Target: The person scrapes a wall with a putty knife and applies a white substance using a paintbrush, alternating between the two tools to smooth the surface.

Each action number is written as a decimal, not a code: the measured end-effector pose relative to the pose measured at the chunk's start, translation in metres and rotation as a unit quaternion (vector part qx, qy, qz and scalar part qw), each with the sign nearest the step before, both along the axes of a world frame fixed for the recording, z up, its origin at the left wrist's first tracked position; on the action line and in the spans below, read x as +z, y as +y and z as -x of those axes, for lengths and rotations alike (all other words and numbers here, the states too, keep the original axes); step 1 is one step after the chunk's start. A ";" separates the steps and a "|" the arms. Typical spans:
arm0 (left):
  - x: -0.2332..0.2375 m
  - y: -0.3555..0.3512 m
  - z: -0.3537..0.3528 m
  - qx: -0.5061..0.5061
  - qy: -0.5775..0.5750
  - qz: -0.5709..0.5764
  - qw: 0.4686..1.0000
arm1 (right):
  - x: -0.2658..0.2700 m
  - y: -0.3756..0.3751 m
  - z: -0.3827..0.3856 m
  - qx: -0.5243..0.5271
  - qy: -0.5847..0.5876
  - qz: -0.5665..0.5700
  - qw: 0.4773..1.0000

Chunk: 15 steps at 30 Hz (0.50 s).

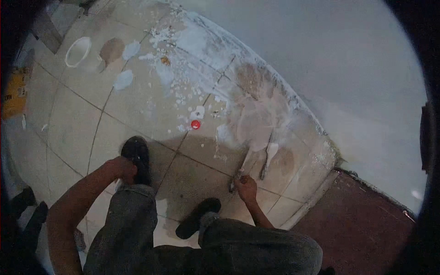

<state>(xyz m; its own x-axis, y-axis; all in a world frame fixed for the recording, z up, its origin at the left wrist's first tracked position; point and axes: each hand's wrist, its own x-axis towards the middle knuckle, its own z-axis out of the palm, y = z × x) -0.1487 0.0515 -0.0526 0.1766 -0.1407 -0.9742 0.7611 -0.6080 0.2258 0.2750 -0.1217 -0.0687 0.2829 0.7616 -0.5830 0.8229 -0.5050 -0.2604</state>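
Observation:
My right hand [247,188] is low over the tiled floor, its fingers closed on the handle of a long, narrow putty knife [246,159]. The far end of that knife reaches the edge of a pale, wet-looking patch of paste [257,123]. Just right of it lies a second flat tool [270,153] with a white-smeared blade and a dark handle, apart from my hand. My left hand [123,170] hangs beside my left shoe [137,153], fingers curled in and partly hidden; I see nothing in it.
White splashes and crumbs [181,85] cover the tiles along a pale wall [339,68]. A red cap [195,124] lies among them. Further left are a white tub [78,52] and a yellow package [16,94]. A reddish-brown panel [353,220] is at lower right.

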 end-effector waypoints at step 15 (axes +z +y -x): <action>0.009 0.002 -0.003 -0.019 -0.026 0.020 0.999 | 0.014 0.181 -0.009 -0.096 0.081 -0.266 0.956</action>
